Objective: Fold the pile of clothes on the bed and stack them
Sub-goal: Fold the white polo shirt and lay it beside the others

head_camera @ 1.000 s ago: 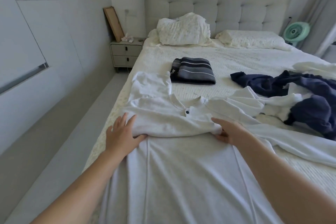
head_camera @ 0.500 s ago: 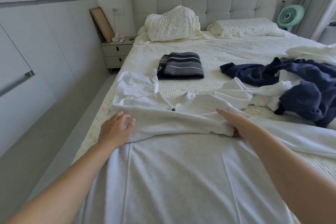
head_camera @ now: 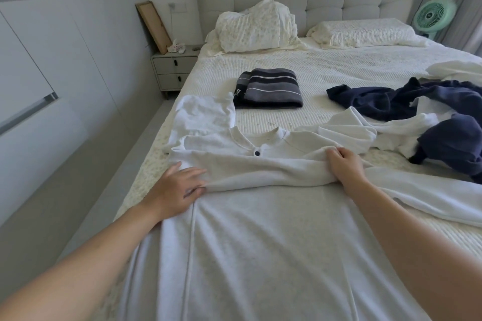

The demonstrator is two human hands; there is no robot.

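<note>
A long white garment (head_camera: 260,237) with a dark button at its collar lies spread down the bed (head_camera: 313,65), a bunched fold running across its chest. My left hand (head_camera: 177,187) grips the left end of that fold, thumb tucked under the cloth. My right hand (head_camera: 344,167) grips the right end, fingers curled over the ridge. A folded dark striped garment (head_camera: 271,91) sits beyond the collar. At the right lies a loose pile of navy clothes (head_camera: 443,117) mixed with white ones (head_camera: 391,130).
Two pillows (head_camera: 258,27) lean at the padded headboard. A nightstand (head_camera: 174,70) with a wooden frame stands left of the bed, beside white wardrobe doors (head_camera: 52,73). A green fan (head_camera: 433,17) stands at the far right. The bed's left edge drops to the floor.
My right hand has slid up over the fold and curled onto it. My left hand has closed on the fold's left end. The view has shifted slightly.
</note>
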